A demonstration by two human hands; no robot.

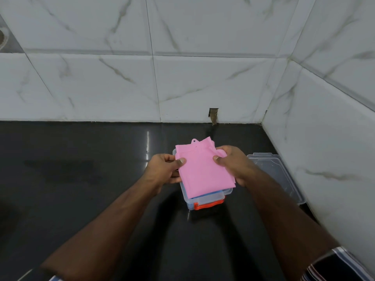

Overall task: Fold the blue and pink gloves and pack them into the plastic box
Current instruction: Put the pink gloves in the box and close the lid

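The pink glove is folded into a flat, nearly rectangular packet with a smooth surface, and a small hanging tab with a hole stands out at its far edge. It is held just above the open plastic box and covers most of the opening. The box is clear, with an orange latch on its near side, and it stands on the dark glossy bench. Under the pink glove, a thin strip of the blue glove shows inside the box, at the near wall.

The left hand grips the left edge of the pink glove, with the thumb on top and the other fingers curled below. The right hand pinches the right edge in the same way, thumb on top of the cloth.

There is one pink glove, one blue glove and one box. One clear lid lies on the bench to the right of the box, close to the white marble-pattern tiled wall.
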